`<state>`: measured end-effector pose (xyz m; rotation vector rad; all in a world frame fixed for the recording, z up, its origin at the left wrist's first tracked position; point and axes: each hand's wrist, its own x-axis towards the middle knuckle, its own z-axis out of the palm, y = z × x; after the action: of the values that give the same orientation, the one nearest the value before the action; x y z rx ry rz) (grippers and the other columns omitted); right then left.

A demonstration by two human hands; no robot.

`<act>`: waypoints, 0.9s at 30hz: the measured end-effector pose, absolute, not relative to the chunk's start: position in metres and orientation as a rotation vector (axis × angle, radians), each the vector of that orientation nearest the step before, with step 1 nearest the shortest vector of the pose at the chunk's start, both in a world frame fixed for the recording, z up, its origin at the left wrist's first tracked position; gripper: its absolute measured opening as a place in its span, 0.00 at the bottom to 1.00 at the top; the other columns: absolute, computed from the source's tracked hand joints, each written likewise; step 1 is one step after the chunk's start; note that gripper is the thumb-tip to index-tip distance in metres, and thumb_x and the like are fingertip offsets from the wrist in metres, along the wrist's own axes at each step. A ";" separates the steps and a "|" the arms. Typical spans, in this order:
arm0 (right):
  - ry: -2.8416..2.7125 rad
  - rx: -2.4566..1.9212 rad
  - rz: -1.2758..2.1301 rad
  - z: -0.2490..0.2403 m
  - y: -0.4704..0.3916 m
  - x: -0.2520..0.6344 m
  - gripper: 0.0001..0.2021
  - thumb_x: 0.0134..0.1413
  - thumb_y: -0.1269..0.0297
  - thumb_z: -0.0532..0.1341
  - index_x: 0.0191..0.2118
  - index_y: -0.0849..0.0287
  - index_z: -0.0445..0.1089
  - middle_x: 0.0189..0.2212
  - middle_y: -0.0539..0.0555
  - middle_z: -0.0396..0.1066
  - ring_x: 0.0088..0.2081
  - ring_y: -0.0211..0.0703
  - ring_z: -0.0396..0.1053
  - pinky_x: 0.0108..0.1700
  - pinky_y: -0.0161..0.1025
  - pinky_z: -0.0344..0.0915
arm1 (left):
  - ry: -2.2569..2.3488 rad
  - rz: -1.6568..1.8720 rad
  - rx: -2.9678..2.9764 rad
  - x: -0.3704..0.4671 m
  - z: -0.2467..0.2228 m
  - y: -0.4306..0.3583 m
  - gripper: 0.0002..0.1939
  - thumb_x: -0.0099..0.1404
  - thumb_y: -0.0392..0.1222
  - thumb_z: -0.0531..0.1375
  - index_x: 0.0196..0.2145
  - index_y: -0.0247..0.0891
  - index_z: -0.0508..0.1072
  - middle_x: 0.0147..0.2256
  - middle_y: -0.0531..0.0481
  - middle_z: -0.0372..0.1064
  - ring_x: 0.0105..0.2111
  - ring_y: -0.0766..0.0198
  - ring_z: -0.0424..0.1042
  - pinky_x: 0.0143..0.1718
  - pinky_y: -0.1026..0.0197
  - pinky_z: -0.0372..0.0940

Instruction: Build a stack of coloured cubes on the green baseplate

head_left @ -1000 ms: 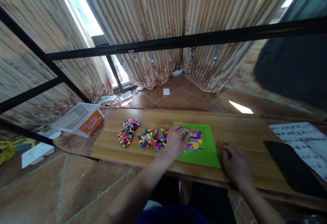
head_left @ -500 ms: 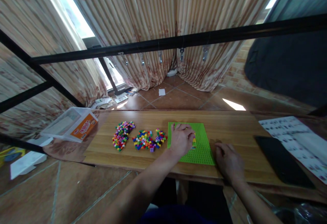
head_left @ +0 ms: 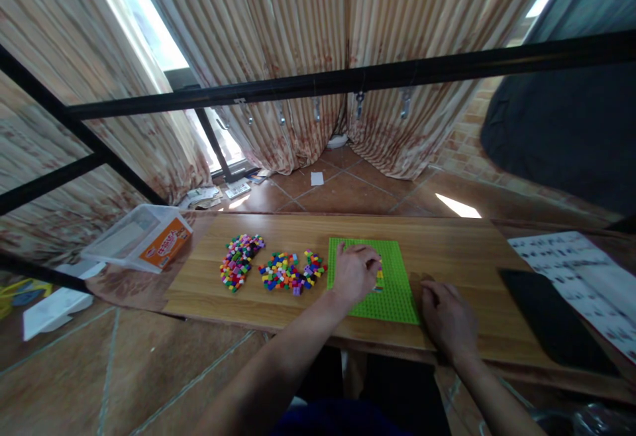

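Observation:
Over the green studded baseplate [head_left: 392, 303] is my left hand [head_left: 355, 270], thumb and fingers pinched together near the plate's middle. Whatever lies between those fingertips is too small to make out. Beside the hand, a few coloured bricks [head_left: 379, 277] show on the plate, yellow among them; the hand covers the rest. Just right of the plate, my right hand [head_left: 450, 317] rests on the wooden table [head_left: 298, 227] with its fingers curled in, and no object shows in it. Left of the plate lie two piles of small coloured bricks, a nearer pile [head_left: 283, 272] and a farther pile [head_left: 238, 264].
A clear plastic box [head_left: 134, 237] with an orange label stands at the table's left end. To the right lie a dark flat board [head_left: 551, 320] and a printed sheet [head_left: 571, 270]. A black metal bar [head_left: 318, 85] crosses before the curtains [head_left: 278, 25].
The whole view has shifted slightly. My left hand keeps its pinch over the same part of the baseplate, and my right hand stays beside it.

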<state>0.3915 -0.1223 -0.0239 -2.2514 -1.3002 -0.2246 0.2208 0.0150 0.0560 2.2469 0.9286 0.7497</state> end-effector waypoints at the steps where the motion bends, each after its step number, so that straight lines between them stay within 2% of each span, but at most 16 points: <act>1: -1.303 -2.255 -0.224 -0.024 -0.122 0.392 0.17 0.61 0.59 0.50 0.41 0.58 0.74 0.38 0.57 0.73 0.34 0.45 0.68 0.38 0.41 0.61 | 0.930 0.743 2.235 0.221 0.056 0.016 0.05 0.62 0.37 0.62 0.32 0.44 0.77 0.40 0.53 0.78 0.45 0.59 0.72 0.62 0.44 0.44; 11: -1.272 -2.254 -0.189 -0.024 -0.123 0.392 0.19 0.60 0.56 0.49 0.40 0.59 0.75 0.37 0.59 0.74 0.33 0.47 0.69 0.36 0.42 0.61 | 0.980 0.663 2.169 0.226 0.062 0.025 0.03 0.59 0.37 0.64 0.30 0.42 0.78 0.35 0.53 0.78 0.40 0.61 0.73 0.58 0.50 0.55; 17: -0.920 -2.004 0.202 0.007 -0.109 0.385 0.20 0.54 0.50 0.56 0.41 0.61 0.76 0.39 0.60 0.77 0.39 0.50 0.73 0.42 0.45 0.66 | 0.969 0.661 2.150 0.226 0.063 0.028 0.03 0.58 0.36 0.64 0.27 0.41 0.77 0.30 0.54 0.77 0.35 0.62 0.74 0.50 0.56 0.61; 21: -0.802 -1.756 0.493 0.031 -0.078 0.368 0.21 0.49 0.48 0.62 0.42 0.60 0.77 0.38 0.58 0.78 0.38 0.48 0.73 0.41 0.43 0.67 | 0.965 0.651 2.144 0.225 0.063 0.029 0.03 0.58 0.38 0.64 0.27 0.40 0.77 0.29 0.53 0.77 0.33 0.63 0.73 0.47 0.58 0.63; 27: -0.738 -1.613 0.679 0.029 -0.043 0.350 0.20 0.41 0.49 0.67 0.36 0.60 0.78 0.36 0.57 0.78 0.37 0.46 0.73 0.44 0.45 0.67 | 0.939 0.633 2.134 0.225 0.063 0.032 0.03 0.59 0.38 0.63 0.30 0.39 0.77 0.29 0.53 0.76 0.31 0.63 0.72 0.42 0.61 0.65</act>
<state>0.3504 -0.0426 0.0295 -1.6129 -0.7383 0.6794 0.2246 0.0319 0.0631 2.1337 0.9394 0.6326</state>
